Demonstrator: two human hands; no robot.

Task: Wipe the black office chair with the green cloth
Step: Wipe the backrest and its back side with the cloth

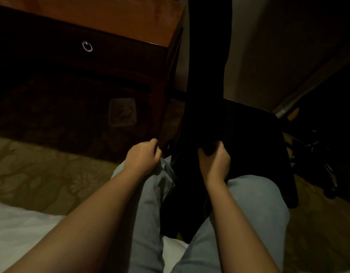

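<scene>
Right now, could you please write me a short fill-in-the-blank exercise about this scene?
1. The drawer handle is shaped like a ____.
2. The right hand grips a dark cloth against the chair, whose colour is ____.
3. The person's jeans are light ____.
Missing words: ring; black; blue.

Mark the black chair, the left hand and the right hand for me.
black chair [252, 138]: head view, on the seat.
left hand [143, 157]: head view, back of the hand.
right hand [214, 164]: head view, back of the hand, gripping a dark bundle [208, 150].
</scene>
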